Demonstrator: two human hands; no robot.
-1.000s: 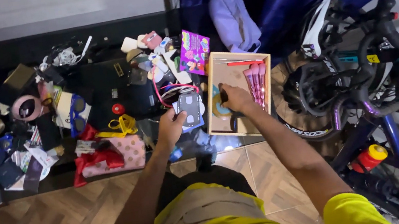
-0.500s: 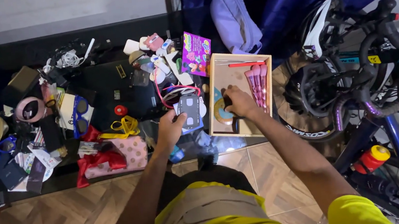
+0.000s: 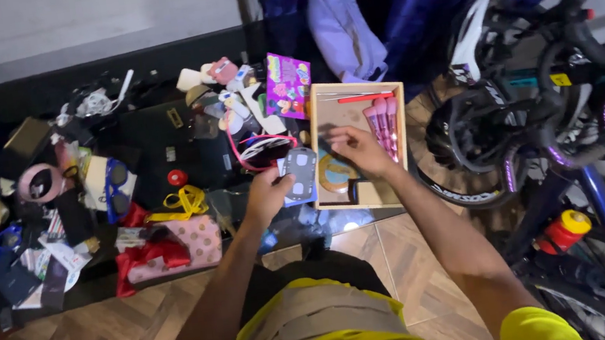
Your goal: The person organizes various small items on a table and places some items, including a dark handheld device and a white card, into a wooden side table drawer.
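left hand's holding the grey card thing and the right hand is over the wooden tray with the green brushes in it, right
Not quite: the brushes in the wooden tray are pink, not green, as the head view shows. The left hand does hold the grey card, and the right hand is over the tray.

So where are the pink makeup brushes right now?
The pink makeup brushes lie inside the shallow wooden tray, along its right side, below a thin red stick and beside the right hand.

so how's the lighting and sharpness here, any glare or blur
Head view: dim and uneven, the cluttered table's left end in deep shadow; a bright glare spot on its glossy front edge below the wooden tray; right hand and left hand slightly soft; edges bowed by the wide lens.
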